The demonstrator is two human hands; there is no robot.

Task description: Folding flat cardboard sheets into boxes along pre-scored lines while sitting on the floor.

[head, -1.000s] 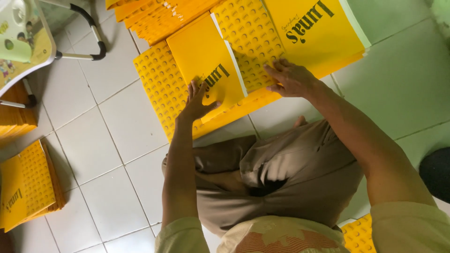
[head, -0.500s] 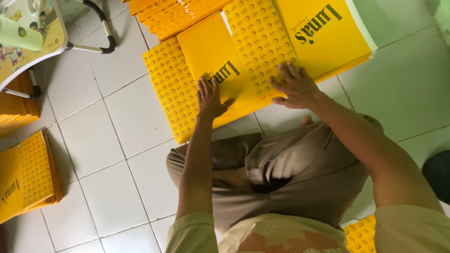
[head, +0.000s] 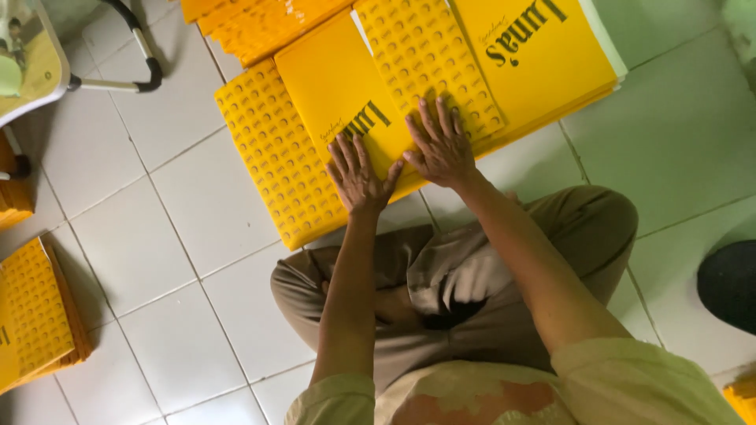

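Pressing step: left hand (head: 358, 175) and right hand (head: 442, 147) flat, open, gripping nothing, on yellow sheet (head: 339, 94); next, probably smoothing outward.

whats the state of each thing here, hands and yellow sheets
left hand: flat, fingers spread, pressing on the yellow sheet
right hand: flat, fingers spread, on the same sheet
yellow sheet: lying on the floor, partly folded
side stack: piled flat on the tiles

left hand (head: 358, 175) laid flat on folded sheet (head: 335, 98) | right hand (head: 442, 145) pressed just beside it, on dotted panel (head: 425, 55) | another stack (head: 35, 315) parked far left on floor (head: 157, 260)
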